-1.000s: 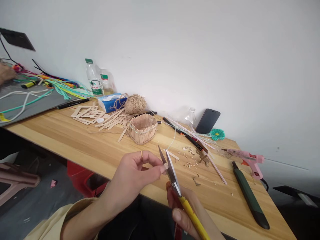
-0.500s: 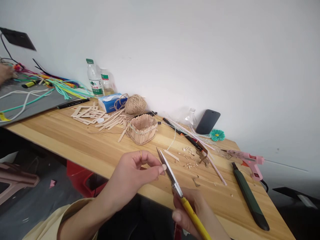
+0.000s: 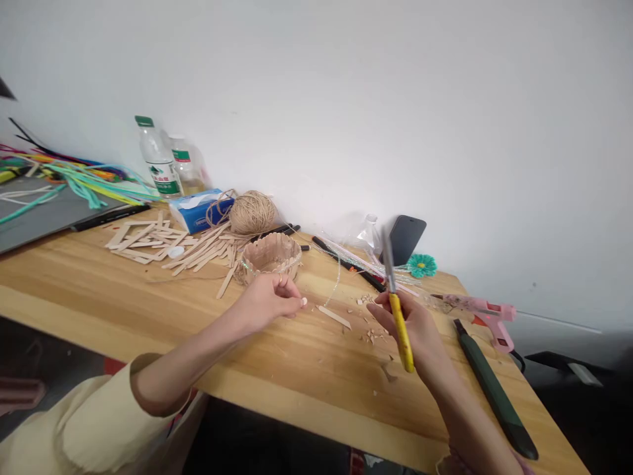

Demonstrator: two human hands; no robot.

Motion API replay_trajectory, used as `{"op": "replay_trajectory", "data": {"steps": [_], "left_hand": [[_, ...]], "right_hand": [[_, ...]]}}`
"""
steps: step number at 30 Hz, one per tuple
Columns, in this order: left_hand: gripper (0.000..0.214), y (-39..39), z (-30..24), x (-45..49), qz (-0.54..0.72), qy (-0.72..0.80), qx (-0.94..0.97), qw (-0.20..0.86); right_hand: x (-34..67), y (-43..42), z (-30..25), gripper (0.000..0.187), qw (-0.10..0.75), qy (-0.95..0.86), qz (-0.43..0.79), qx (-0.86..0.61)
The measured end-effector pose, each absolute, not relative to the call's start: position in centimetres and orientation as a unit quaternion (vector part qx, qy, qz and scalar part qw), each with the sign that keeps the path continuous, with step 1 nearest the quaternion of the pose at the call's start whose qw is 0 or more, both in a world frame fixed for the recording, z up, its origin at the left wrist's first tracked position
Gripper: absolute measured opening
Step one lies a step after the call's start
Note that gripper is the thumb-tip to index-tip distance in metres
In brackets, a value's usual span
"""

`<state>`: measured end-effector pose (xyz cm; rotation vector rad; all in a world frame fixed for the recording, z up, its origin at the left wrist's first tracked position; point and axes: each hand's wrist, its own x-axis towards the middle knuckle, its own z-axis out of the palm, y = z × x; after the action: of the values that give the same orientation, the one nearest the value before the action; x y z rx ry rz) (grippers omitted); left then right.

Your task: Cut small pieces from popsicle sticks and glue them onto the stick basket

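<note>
- Head view: pinching a small pale piece between thumb and forefinger of the left hand.
- Probably light and fairly stiff, but too small to tell the material; easily dropped, so best gripped by opposite edges.
- Holding scissors by the yellow handles in the right hand, blades pointing up, well apart from the left hand.
- Likely rigid, heavier than the piece; to be taken by the handles, clear of the blades.
- Blurred along the blades, so impossible to tell whether spread or together; hard to make out, too, behind the handles.
- Just beyond the left hand: basket, partly covered by it, contact unclear; likely light, hollow, breakable, best held low around the wall.
- Between both hands on the desk: flat wooden strip and, nearer the right hand, chips.
- Outward from the right hand: green-bodied tool and pink glue gun.
- Farther beyond the left hand: twine ball, loose sticks, and bright stems cut off at the edge.
</note>
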<state>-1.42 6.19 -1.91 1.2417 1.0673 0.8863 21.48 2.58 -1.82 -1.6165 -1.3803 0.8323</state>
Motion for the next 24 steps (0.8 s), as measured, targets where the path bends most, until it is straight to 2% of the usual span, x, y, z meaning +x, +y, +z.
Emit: {"op": "replay_trajectory", "data": {"steps": [4,9,11,14,19,24], "left_hand": [[0.011,8.1,-2.7,-0.8,0.332,0.443,0.559,0.617],[0.006,9.1,-1.9,1.4,0.289,0.422,0.586,0.629],[0.009,9.4,-1.5,2.3,0.288,0.417,0.598,0.621],[0.013,9.7,-1.2,3.3,0.303,0.406,0.613,0.606],[0.001,10.1,-1.4,3.9,0.346,0.43,0.612,0.566],[0.003,10.5,-1.8,4.1,0.316,0.442,0.587,0.6]], "right_hand": [[22.5,4.3,-2.3,0.033,0.421,-0.546,0.315,-0.652],[21.5,5.3,-2.2,0.021,0.419,-0.539,0.433,-0.589],[20.7,5.7,-2.0,0.006,0.432,-0.53,0.445,-0.579],[19.7,6.5,-1.9,0.019,0.463,-0.523,0.454,-0.554],[19.1,7.0,-2.6,0.018,0.487,-0.497,0.479,-0.536],[19.1,7.0,-2.8,0.017,0.483,-0.468,0.493,-0.552]]}}
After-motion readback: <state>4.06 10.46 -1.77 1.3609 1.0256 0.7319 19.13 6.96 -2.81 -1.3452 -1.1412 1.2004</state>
